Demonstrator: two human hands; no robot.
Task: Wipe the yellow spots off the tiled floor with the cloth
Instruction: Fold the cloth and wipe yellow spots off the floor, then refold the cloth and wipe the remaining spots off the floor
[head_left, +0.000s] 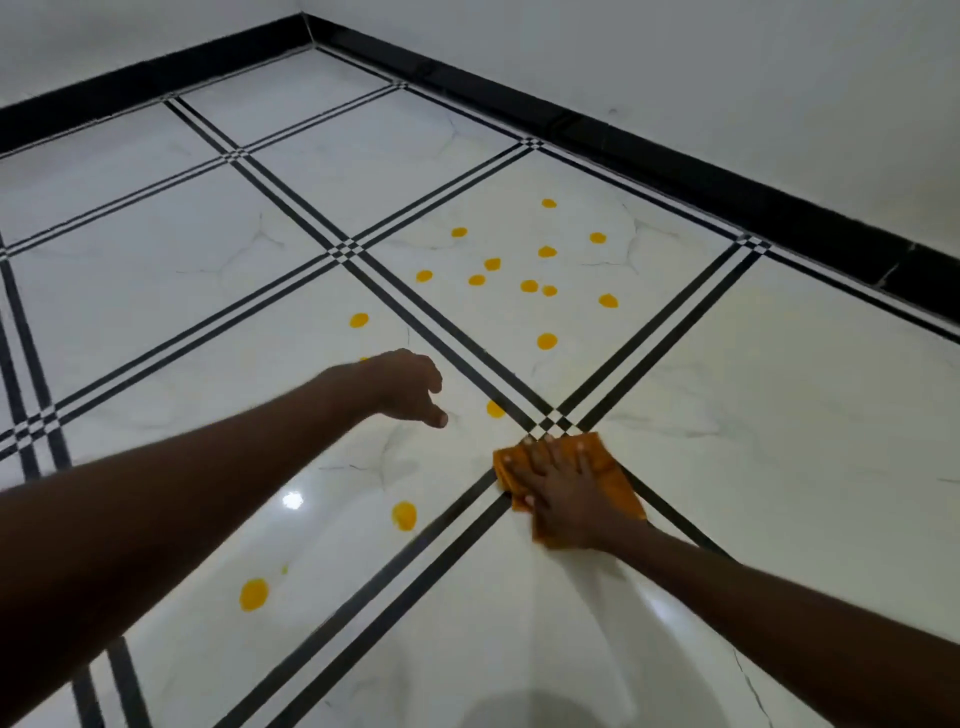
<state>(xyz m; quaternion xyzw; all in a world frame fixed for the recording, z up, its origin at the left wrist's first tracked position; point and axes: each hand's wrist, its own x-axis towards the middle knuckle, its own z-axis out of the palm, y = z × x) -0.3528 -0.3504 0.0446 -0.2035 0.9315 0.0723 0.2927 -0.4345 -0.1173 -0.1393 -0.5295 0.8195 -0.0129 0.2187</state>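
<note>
Right grip presses the orange cloth flat on tiled floor.

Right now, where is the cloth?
In the head view the cloth lies flat on the floor, lower right of centre, under the right hand, just below the crossing of the black tile lines.

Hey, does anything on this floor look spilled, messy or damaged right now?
Yes. Yellow spots are scattered over the white tiled floor, most on the far tile and a few nearer, like the one at. The right hand presses an orange cloth flat near the tile crossing; the left hand hovers empty.
</note>
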